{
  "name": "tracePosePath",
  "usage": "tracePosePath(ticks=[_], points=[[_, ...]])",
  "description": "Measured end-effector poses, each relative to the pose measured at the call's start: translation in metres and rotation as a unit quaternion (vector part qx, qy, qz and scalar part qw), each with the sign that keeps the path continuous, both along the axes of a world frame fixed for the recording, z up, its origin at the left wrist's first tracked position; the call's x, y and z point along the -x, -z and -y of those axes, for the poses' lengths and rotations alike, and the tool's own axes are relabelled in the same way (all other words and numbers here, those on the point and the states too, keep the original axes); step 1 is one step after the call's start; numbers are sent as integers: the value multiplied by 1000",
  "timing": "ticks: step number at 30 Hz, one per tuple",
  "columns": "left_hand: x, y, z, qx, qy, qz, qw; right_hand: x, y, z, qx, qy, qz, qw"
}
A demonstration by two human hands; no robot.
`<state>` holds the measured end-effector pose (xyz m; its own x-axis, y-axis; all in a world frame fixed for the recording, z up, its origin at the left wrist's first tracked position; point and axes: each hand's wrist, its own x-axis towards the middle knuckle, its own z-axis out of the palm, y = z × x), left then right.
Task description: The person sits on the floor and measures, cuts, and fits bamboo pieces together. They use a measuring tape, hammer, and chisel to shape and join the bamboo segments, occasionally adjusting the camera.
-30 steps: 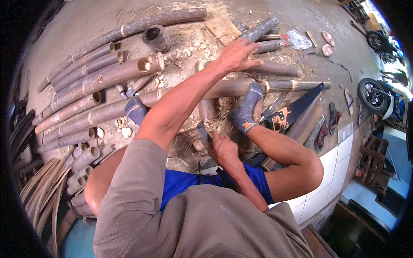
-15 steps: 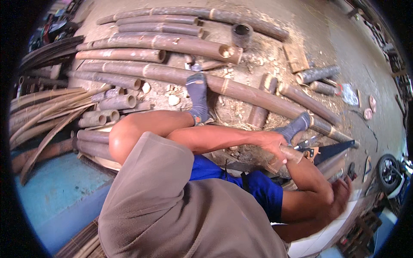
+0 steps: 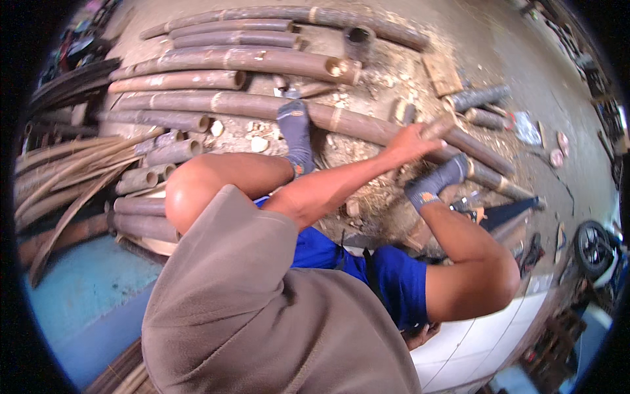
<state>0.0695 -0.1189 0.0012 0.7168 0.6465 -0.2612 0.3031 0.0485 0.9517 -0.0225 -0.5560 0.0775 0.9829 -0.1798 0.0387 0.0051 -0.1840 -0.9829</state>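
Observation:
My left hand (image 3: pixel 415 146), its fingers closed round a short brown piece of bamboo (image 3: pixel 438 127), reaches out over the long poles. The piece tilts up to the right, above the long dark bamboo pole (image 3: pixel 367 127) that runs past my feet. A second bamboo pole (image 3: pixel 482 153) lies just beyond it. Beside my right thigh, most of my right hand (image 3: pixel 423 336) is hidden by the leg and shirt, so its grip cannot be made out. A handsaw (image 3: pixel 505 214) with an orange and black handle lies to the right of my right shin.
Several bamboo poles (image 3: pixel 223 60) lie across the far floor among chips. Split strips (image 3: pixel 72 164) and short tubes (image 3: pixel 174 153) are stacked at left. An upright bamboo section (image 3: pixel 358 44) and a wooden board (image 3: pixel 442 75) stand farther off. A wheel (image 3: pixel 594 248) is at far right.
My left hand has moved away from my right shin, forward over the poles, with the bamboo piece in it. My right hand has drawn back from beside the right knee to beside the thigh.

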Motion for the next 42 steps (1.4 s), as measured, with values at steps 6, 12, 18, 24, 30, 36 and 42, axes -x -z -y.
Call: tracePosePath(ticks=[6,12,18,24,30,36,42], points=[[-13,-10,14,-68,31,-31,997,37,4,53,212,-272,-41,938],[-19,13,6,9,-17,-3,1000,31,-15,49,272,-312,-152,897],[-17,-5,20,51,-44,90,994,70,16,67,251,-284,-217,899],[-13,-2,14,53,-29,64,996,51,5,72,346,-420,-123,830],[-13,0,14,56,-50,88,993,56,3,62,207,-288,-208,911],[-15,22,11,22,-85,79,993,31,25,91,383,-486,-238,748],[-15,16,7,53,-78,70,993,44,-14,51,161,-306,-147,927]])
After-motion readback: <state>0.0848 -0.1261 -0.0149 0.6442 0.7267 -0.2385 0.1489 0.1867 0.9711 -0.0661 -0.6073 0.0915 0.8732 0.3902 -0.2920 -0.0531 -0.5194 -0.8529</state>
